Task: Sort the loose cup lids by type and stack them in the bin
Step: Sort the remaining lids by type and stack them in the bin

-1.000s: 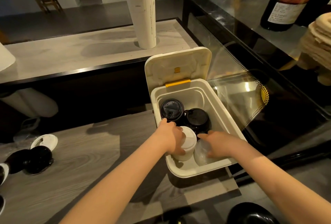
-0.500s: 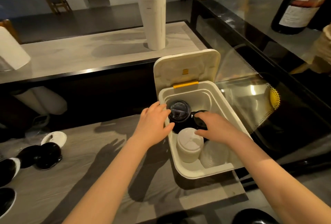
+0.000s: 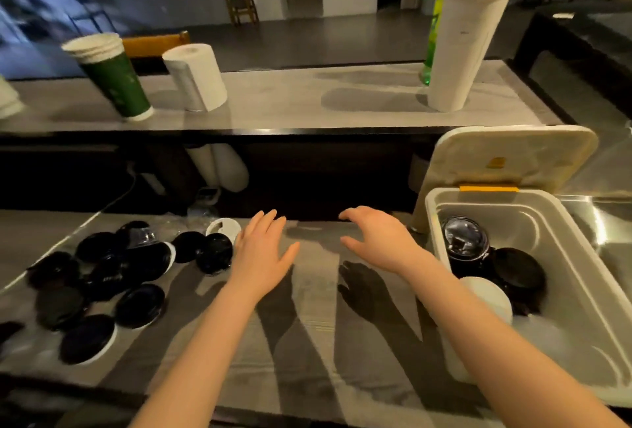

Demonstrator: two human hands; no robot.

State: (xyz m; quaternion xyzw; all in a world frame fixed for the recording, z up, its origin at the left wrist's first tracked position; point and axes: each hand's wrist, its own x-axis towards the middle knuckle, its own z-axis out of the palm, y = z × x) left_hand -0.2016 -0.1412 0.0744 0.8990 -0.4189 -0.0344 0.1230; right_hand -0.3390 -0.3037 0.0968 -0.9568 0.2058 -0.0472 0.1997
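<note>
A cream bin [image 3: 561, 219] with its hinged lid [image 3: 506, 157] up stands at the right of the counter. Inside it are a clear-topped dark lid stack [image 3: 464, 243], a black lid stack [image 3: 519, 268] and a white lid stack [image 3: 489, 294]. Several loose black lids [image 3: 102, 277] lie scattered at the left, with a white lid [image 3: 224, 226] at their far edge. My left hand [image 3: 260, 253] hovers open beside the nearest black lid [image 3: 214, 253]. My right hand [image 3: 379, 239] is open above the counter, just left of the bin, holding nothing.
On the raised back ledge [image 3: 290, 102] stand a tall stack of white cups [image 3: 461, 41], a green bottle [image 3: 432, 37] behind it, a paper towel roll [image 3: 195, 77] and a green cup stack [image 3: 113, 75]. A glass case lies to the right.
Both hands have come out of the bin and moved left over the counter. The view has swung left, bringing the scattered lids into sight.
</note>
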